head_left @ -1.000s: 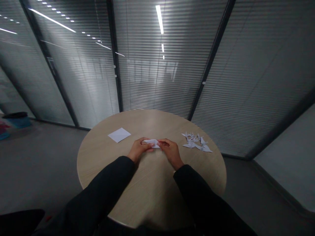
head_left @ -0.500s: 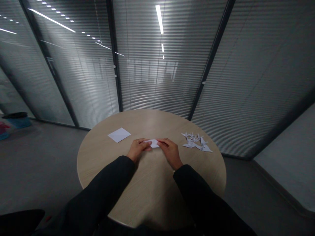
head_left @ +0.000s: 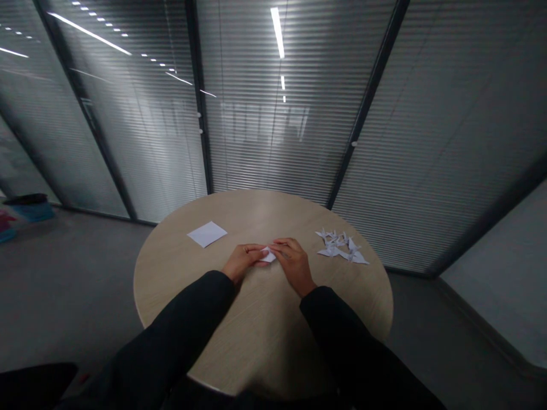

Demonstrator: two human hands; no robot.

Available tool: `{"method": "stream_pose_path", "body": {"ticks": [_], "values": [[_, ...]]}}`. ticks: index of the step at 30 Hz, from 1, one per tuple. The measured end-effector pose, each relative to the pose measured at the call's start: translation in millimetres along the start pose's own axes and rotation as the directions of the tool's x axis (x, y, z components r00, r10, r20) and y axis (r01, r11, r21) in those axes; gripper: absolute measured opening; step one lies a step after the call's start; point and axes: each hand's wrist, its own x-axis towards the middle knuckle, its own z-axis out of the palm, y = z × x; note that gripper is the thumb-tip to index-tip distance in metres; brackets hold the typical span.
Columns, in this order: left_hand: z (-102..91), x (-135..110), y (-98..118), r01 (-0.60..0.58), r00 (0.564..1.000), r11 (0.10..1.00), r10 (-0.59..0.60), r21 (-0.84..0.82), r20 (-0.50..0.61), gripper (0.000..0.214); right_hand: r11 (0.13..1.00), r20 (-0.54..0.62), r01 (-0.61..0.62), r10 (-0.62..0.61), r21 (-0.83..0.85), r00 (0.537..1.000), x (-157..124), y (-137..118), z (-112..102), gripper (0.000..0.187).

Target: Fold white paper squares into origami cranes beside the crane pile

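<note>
A small folded piece of white paper [head_left: 268,255] lies on the round wooden table [head_left: 256,324] between my two hands. My left hand [head_left: 241,261] pinches its left side, fingers curled on it. From the right, my right hand [head_left: 293,263] presses its fingertips together over the paper's other edge. Most of the paper is hidden under my fingers. Both forearms are in dark sleeves.
A flat white square sheet [head_left: 207,234] lies to the left at the back of the table. A cluster of several folded white paper figures [head_left: 341,246] sits to the right. Glass walls with blinds stand behind the table; a bin [head_left: 29,205] is at far left.
My hands have drawn closer together over the paper, which now shows smaller and more folded. The right hand shifted a little left.
</note>
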Motion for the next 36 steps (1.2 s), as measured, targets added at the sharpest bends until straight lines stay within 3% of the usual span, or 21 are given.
{"method": "stream_pose_path", "body": {"ticks": [13, 23, 28, 31, 33, 36], "values": [[-3.0, 1.4, 2.2, 0.003, 1.0, 0.999, -0.003, 0.048, -0.005, 0.034, 0.977, 0.074, 0.189, -0.182, -0.101, 0.98, 2.5, 6.1, -5.0, 0.018], [-6.1, 1.1, 3.6, 0.097, 0.994, 0.992, -0.093, -0.079, 0.054, 0.021, 0.955, 0.122, 0.281, -0.268, -0.101, 0.956, 6.2, 4.8, -8.4, 0.022], [-9.5, 3.4, 3.2, 0.084, 0.995, 0.992, -0.078, -0.091, 0.067, 0.026, 0.949, 0.149, 0.309, -0.297, -0.067, 0.943, 7.4, -1.1, -7.9, 0.023], [-11.0, 5.6, 2.6, 0.026, 0.998, 0.999, -0.023, -0.048, 0.051, 0.035, 0.982, 0.101, 0.19, -0.189, -0.001, 0.977, 6.5, -3.3, -4.2, 0.022], [-11.0, 7.1, 2.6, -0.027, 0.999, 1.0, 0.027, 0.005, 0.035, 0.039, 0.996, 0.056, -0.005, 0.0, 0.088, 0.998, 5.6, -2.4, -1.5, 0.02], [-10.5, 8.7, 2.0, -0.103, 0.995, 0.988, 0.102, 0.118, 0.015, 0.042, 0.92, 0.08, -0.317, 0.307, 0.231, 0.948, 4.5, 1.7, 1.6, 0.024]]}}
